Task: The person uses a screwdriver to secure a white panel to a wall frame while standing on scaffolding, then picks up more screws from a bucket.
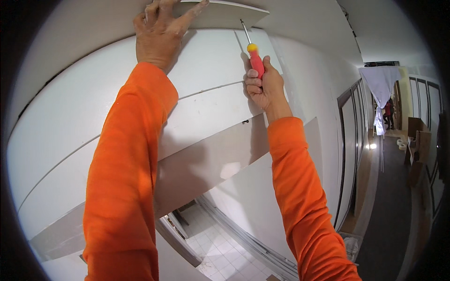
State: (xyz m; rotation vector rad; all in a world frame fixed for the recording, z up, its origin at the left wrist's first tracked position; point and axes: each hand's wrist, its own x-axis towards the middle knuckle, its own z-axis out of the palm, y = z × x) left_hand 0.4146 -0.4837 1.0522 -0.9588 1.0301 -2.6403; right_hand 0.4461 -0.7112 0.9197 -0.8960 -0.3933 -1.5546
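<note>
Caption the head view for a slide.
Left hand raised to a pale panel, right hand holding a red-and-yellow screwdriver to the panel's right end.

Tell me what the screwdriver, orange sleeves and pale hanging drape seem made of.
Screwdriver: shaft apparently smooth metal, from its silvery shine; handle probably plastic, from its bright, moulded red-and-yellow look.
Orange sleeves: soft matte fabric, judging by the creases; fibre unclear.
Pale hanging drape: likely thin cloth, since it folds and bunches, though plastic sheeting is possible.
</note>
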